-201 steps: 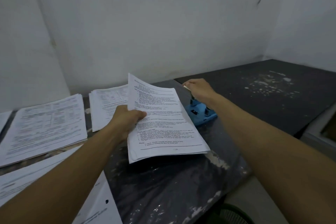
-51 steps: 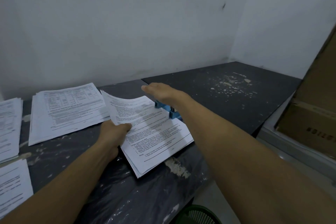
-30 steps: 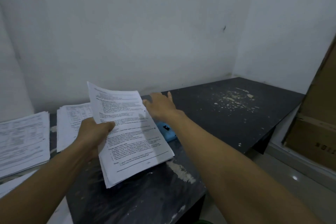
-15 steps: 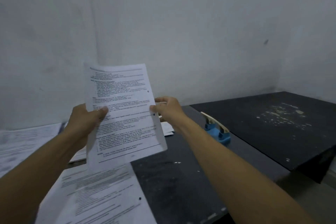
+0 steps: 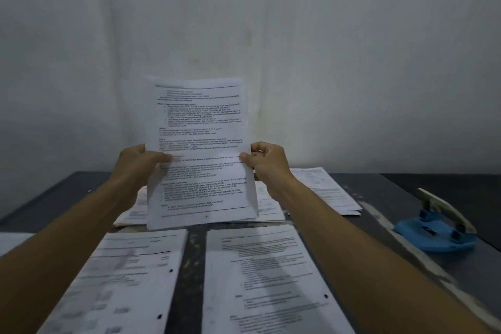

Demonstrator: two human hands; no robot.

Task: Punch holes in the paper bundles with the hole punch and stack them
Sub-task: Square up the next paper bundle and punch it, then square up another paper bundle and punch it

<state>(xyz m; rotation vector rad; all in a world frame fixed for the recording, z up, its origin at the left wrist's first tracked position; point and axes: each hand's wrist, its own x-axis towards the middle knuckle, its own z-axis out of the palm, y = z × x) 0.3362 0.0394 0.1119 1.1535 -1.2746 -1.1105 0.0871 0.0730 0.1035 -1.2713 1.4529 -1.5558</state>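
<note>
I hold a printed paper bundle (image 5: 200, 144) upright in front of me, above the dark table (image 5: 447, 274). My left hand (image 5: 138, 163) grips its left edge and my right hand (image 5: 267, 161) pinches its right edge. The blue hole punch (image 5: 436, 230) with a pale lever sits on the table to the right, with no hand on it. Two punched stacks lie near me: one at lower left (image 5: 119, 285) and one at lower right (image 5: 271, 279), each with holes along its right edge.
More paper piles lie behind the held bundle: one at centre (image 5: 268, 206) and one further right (image 5: 325, 190). A white sheet edge (image 5: 10, 241) shows at far left. A pale wall rises right behind the table.
My right hand has left the hole punch and taken the bundle's right edge. The bundle came off the punch, rose upright, and my view swung left toward the stacks.
</note>
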